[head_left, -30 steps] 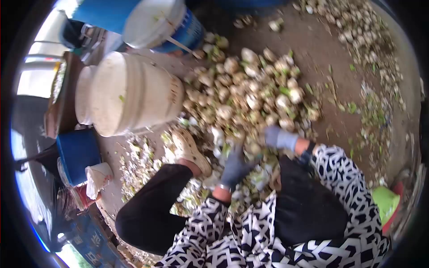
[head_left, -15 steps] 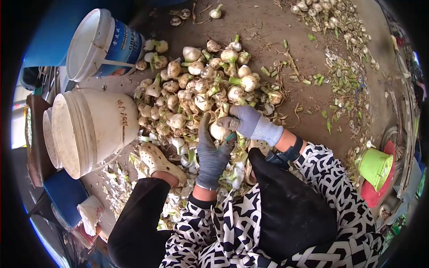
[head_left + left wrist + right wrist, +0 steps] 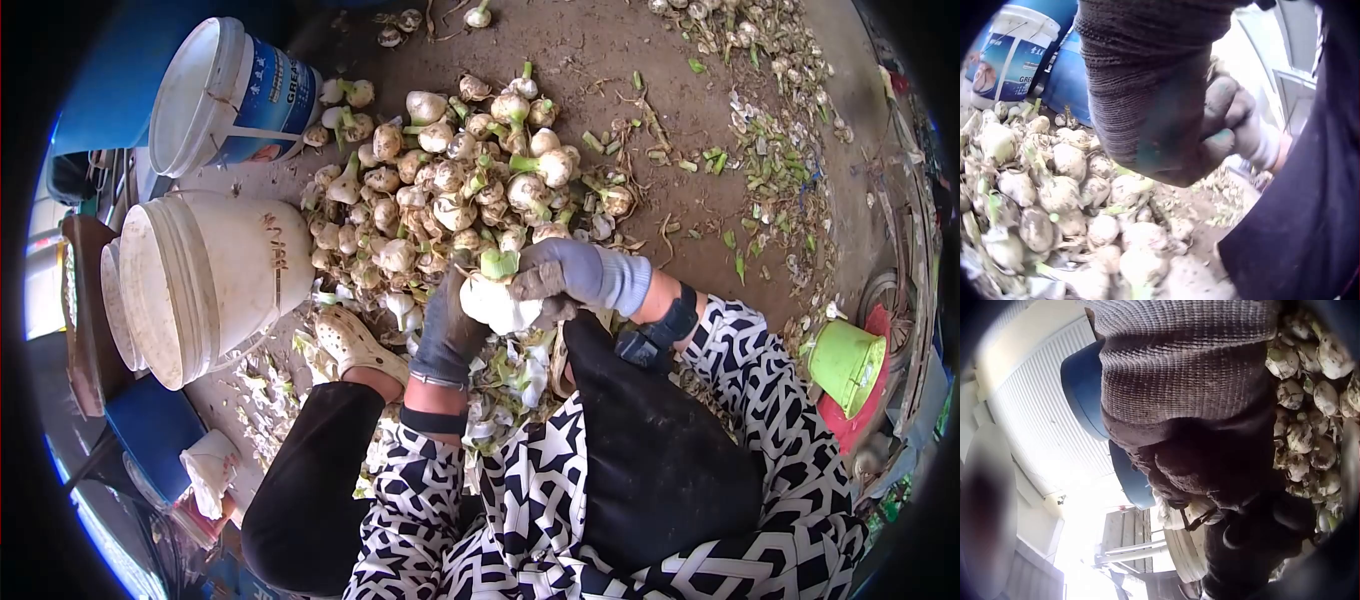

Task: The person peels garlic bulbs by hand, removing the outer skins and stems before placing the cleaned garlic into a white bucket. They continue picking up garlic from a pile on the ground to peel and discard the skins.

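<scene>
A white garlic bulb (image 3: 497,303) with a short green stem is held between both gloved hands in front of the knees. My right hand (image 3: 570,275) grips its right side, thumb across the front. The left hand (image 3: 448,325) holds the bulb from the left, its fingertips partly hidden behind it. In the left wrist view the left glove (image 3: 1154,94) covers most of the bulb. Just beyond the hands lies a heap of soil-stained garlic bulbs (image 3: 395,255), many with cut green stems.
A white bucket (image 3: 250,255) and a blue-labelled grease bucket (image 3: 275,95) lie left of the heap. Peeled skins (image 3: 265,400) litter the floor near the shoe (image 3: 350,345). Smaller bulbs (image 3: 745,35) lie at the back right; a green basin (image 3: 845,365) sits at the far right.
The head view has swung rightward and steadied since the first frame. Both hands have come together at the bulb, which has been raised nearer the body and now shows more clean white skin.
</scene>
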`<move>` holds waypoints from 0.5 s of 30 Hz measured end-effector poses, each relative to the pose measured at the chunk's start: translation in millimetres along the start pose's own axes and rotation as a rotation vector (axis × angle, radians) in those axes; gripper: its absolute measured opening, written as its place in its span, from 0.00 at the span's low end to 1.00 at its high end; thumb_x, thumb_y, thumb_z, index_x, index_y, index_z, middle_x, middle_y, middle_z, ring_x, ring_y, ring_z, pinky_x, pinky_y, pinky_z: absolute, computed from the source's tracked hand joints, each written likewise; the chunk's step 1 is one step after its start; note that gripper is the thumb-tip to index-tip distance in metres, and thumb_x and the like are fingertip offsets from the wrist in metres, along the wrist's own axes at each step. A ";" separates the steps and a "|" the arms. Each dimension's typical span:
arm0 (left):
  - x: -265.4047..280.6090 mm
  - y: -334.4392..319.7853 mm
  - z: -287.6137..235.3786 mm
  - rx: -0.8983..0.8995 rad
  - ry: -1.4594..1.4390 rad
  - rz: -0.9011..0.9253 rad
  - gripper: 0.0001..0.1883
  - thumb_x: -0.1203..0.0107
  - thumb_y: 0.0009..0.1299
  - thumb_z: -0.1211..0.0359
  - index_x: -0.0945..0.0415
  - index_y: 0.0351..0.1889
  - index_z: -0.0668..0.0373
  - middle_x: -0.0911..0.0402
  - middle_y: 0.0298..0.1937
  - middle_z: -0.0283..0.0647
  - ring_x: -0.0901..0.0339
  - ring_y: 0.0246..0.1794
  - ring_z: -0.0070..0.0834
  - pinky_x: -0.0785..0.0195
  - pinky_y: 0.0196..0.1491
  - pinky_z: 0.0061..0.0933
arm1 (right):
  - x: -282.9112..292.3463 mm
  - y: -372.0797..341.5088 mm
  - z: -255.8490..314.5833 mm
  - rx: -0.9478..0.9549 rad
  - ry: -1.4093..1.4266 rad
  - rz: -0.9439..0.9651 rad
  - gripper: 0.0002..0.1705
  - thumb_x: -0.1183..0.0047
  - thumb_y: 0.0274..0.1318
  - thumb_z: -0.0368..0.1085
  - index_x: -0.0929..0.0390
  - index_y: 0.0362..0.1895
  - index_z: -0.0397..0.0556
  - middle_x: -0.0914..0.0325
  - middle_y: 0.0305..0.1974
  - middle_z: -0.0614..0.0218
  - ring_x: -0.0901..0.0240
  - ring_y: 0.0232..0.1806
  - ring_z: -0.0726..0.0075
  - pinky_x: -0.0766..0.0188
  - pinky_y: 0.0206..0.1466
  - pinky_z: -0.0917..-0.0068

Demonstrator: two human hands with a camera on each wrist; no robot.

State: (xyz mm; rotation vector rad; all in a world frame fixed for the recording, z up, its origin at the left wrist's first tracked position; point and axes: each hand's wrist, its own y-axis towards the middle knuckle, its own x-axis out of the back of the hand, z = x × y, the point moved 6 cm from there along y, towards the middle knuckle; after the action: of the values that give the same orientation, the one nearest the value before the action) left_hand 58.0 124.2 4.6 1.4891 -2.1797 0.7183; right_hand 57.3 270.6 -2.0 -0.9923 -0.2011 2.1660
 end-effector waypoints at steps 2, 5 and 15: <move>-3.5 1.0 16.6 0.302 -0.122 0.074 0.14 0.50 0.71 0.69 0.31 0.53 0.64 0.20 0.40 0.51 0.20 0.40 0.41 0.27 0.42 0.34 | 11.1 10.0 -12.2 -0.017 0.138 -0.085 0.15 0.45 0.60 0.42 0.23 0.33 0.40 0.25 0.15 0.62 0.27 0.13 0.69 0.39 0.12 0.81; 11.3 -12.8 19.6 0.332 -0.475 -0.316 0.21 0.49 0.65 0.79 0.35 0.58 0.66 0.23 0.47 0.54 0.22 0.44 0.46 0.28 0.47 0.36 | 21.7 17.8 -20.1 -0.073 0.207 -0.208 0.14 0.45 0.58 0.40 0.23 0.31 0.39 0.29 0.13 0.61 0.32 0.10 0.66 0.40 0.11 0.77; -15.6 -19.4 -3.2 0.597 -1.553 -0.163 0.16 0.47 0.71 0.62 0.29 0.53 0.59 0.22 0.43 0.39 0.22 0.44 0.31 0.27 0.41 0.29 | 33.8 32.1 -29.6 0.196 0.185 0.142 0.08 0.51 0.61 0.35 0.25 0.36 0.44 0.28 0.22 0.67 0.40 0.11 0.74 0.39 0.14 0.70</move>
State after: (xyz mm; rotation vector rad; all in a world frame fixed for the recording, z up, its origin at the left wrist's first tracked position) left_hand 81.8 131.7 1.6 3.2181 -2.7724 -0.0136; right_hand 45.8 266.0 -55.8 -1.1131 0.1711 2.1550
